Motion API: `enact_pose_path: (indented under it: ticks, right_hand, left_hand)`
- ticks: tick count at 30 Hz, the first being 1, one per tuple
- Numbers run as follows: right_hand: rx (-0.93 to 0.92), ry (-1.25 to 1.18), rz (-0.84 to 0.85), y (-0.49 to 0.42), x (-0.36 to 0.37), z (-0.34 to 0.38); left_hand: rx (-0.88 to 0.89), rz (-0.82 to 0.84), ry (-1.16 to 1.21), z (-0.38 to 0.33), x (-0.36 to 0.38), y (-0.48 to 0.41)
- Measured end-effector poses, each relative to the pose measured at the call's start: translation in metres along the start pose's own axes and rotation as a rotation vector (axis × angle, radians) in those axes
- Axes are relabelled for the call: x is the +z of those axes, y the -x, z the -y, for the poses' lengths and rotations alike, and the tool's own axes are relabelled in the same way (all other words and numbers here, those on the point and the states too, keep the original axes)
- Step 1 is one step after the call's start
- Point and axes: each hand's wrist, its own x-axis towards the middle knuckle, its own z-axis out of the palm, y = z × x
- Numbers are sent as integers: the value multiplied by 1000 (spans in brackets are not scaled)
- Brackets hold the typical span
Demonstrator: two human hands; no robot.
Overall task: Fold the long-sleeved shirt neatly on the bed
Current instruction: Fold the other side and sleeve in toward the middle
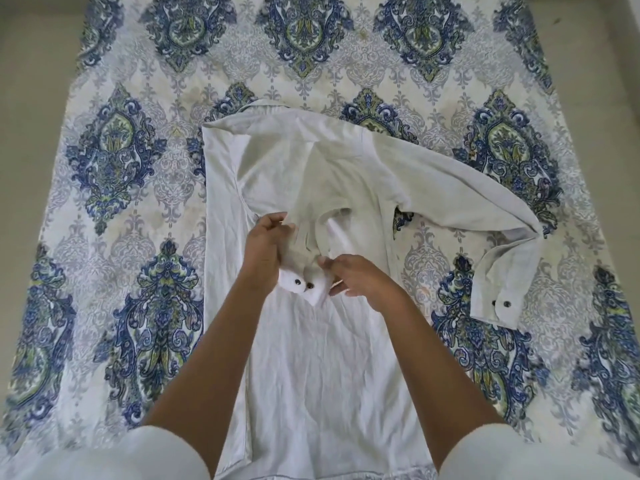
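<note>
A white long-sleeved shirt (311, 358) lies flat on the bed, collar at the far end. Its left side is folded inward, and that sleeve runs down the middle of the body. My left hand (266, 251) grips this sleeve just above its cuff (308, 287), which shows two dark buttons. My right hand (356, 275) pinches the same cuff from the right. The other sleeve (460, 188) stretches out to the right and bends down, ending in a buttoned cuff (498, 303) flat on the bedspread.
The bedspread (131, 188) has blue and green ornate medallions on white. Pale floor (31, 98) shows beyond the bed's left and right edges. My white short sleeves (114, 455) fill the bottom corners.
</note>
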Motion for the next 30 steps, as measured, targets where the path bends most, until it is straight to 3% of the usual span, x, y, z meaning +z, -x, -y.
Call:
enact_pose_path:
  ticks: [3, 7, 10, 12, 14, 16, 20, 24, 30]
  right_hand:
    - [29, -207, -17, -10, 6, 1]
    - [26, -466, 193, -15, 28, 3]
    - [35, -560, 280, -5, 57, 2]
    - [62, -622, 308, 2, 81, -6]
    - [103, -672, 316, 7, 104, -17]
    - [146, -705, 282, 10, 125, -28]
    - [171, -632, 172, 10, 157, -43]
    - [224, -466, 93, 8, 185, -64]
    - [316, -413, 38, -4, 203, -87]
  left_hand:
    - [-44, 48, 8, -4, -23, 4]
    - [18, -86, -415, 2, -44, 20]
    - [71, -223, -337, 5, -76, 37]
    - [-90, -102, -359, 13, -107, 51]
    - [-301, 135, -545, 27, -138, 71]
    - [-335, 185, -540, 40, -165, 88]
    - [-277, 26, -180, 65, -193, 111]
    - [-434, 136, -278, 98, -215, 129]
    - [-562, 211, -593, 143, -244, 144]
